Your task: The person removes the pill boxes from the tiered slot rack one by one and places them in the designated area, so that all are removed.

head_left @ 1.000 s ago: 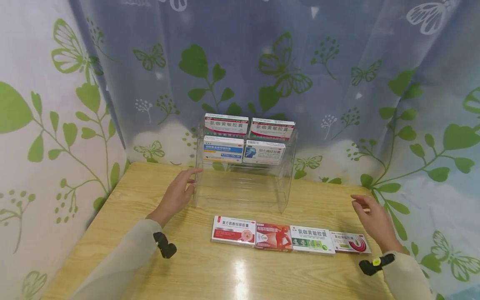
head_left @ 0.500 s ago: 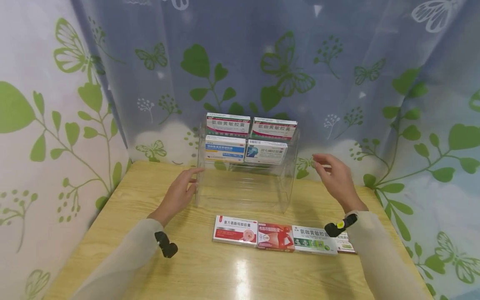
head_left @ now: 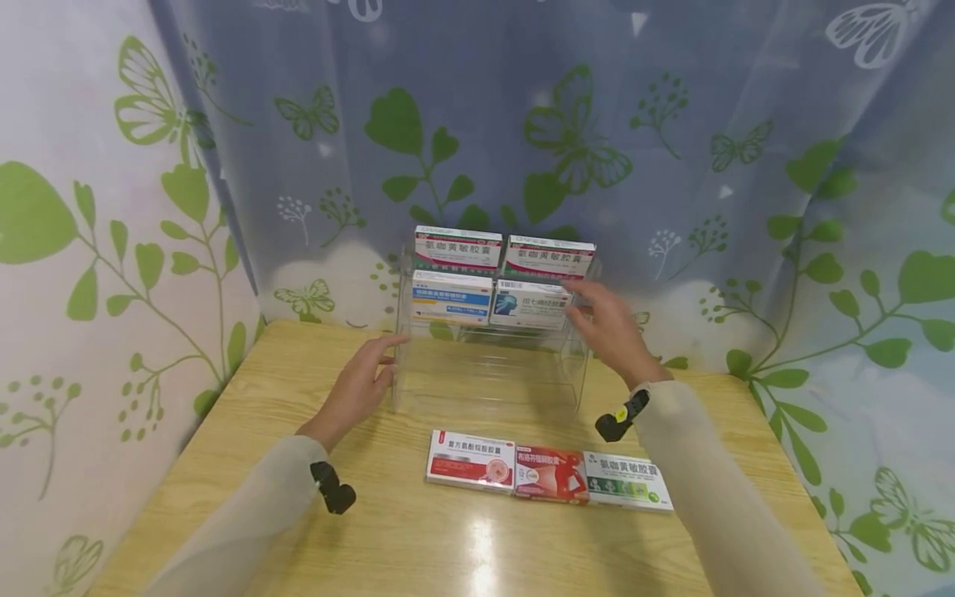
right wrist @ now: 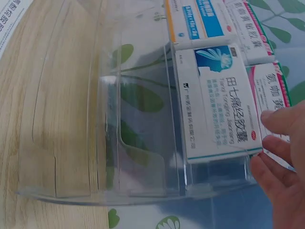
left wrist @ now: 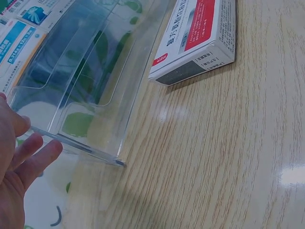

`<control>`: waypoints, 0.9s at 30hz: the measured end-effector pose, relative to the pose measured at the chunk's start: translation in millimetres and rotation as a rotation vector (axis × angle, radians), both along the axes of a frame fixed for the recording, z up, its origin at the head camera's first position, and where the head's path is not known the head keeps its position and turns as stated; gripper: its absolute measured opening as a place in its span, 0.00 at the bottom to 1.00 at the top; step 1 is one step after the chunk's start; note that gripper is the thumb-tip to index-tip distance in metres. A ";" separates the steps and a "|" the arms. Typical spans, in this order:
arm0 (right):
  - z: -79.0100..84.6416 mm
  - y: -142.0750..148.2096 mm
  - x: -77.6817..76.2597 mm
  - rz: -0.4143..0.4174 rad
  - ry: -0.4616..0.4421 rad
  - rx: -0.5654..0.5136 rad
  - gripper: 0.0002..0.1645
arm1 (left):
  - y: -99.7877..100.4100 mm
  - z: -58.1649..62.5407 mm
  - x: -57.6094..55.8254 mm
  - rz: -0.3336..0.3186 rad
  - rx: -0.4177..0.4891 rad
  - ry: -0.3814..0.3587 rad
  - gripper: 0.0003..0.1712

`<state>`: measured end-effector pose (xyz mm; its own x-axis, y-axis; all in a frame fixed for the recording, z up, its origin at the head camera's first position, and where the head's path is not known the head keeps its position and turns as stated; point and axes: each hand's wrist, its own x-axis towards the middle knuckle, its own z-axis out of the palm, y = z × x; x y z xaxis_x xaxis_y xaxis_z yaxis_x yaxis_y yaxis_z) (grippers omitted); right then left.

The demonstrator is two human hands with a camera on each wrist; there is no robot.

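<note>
A clear acrylic tiered rack (head_left: 485, 390) stands on the table with medicine boxes on its two upper tiers. My left hand (head_left: 356, 385) is at the rack's left side, its fingertips (left wrist: 50, 150) against the clear side panel. My right hand (head_left: 613, 332) reaches over the rack's right side. Its fingertips lie right at the right end of a white and teal medicine box (right wrist: 214, 105) on the second tier. Left of that is a blue, white and orange box (head_left: 451, 297). Behind them stand two white, red and green boxes, one on the left (head_left: 458, 249) and one on the right (head_left: 548, 259).
In front of the rack, a row of medicine boxes lies flat: a red and white box (head_left: 471, 462), a red box (head_left: 550, 475) and a white and green box (head_left: 629, 481). My right sleeve (head_left: 716, 481) covers the row's right end. A patterned curtain (head_left: 477, 108) hangs behind.
My right hand has moved left from beside the table's right edge to the white and teal box on the rack. The left hand has stayed at the rack's left side.
</note>
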<state>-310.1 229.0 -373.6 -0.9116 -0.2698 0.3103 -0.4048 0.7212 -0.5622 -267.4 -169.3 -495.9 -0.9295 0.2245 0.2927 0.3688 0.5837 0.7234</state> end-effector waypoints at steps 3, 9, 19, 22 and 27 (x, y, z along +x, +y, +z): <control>0.4 -4.8 -2.0 -0.021 0.008 0.073 0.28 | 0.6 -0.3 -0.1 -0.004 0.002 0.000 0.31; 0.9 -10.6 -5.5 -0.028 0.102 0.147 0.24 | 0.9 0.3 0.3 -0.007 0.001 -0.003 0.31; 3.1 -14.4 -4.6 -0.039 0.094 0.153 0.18 | 2.7 -1.4 1.9 0.002 -0.001 -0.015 0.31; 10.7 -10.9 -1.2 -0.042 0.166 0.108 0.18 | 2.6 -0.9 1.6 0.004 0.003 -0.019 0.32; 25.7 -1.3 8.2 -0.052 0.313 0.005 0.17 | 1.9 1.7 2.3 0.016 -0.004 -0.029 0.32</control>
<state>-302.0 227.7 -347.9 -0.7843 -0.2280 0.5770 -0.5205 0.7480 -0.4118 -265.0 -167.4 -494.2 -0.9412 0.2106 0.2641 0.3378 0.5927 0.7312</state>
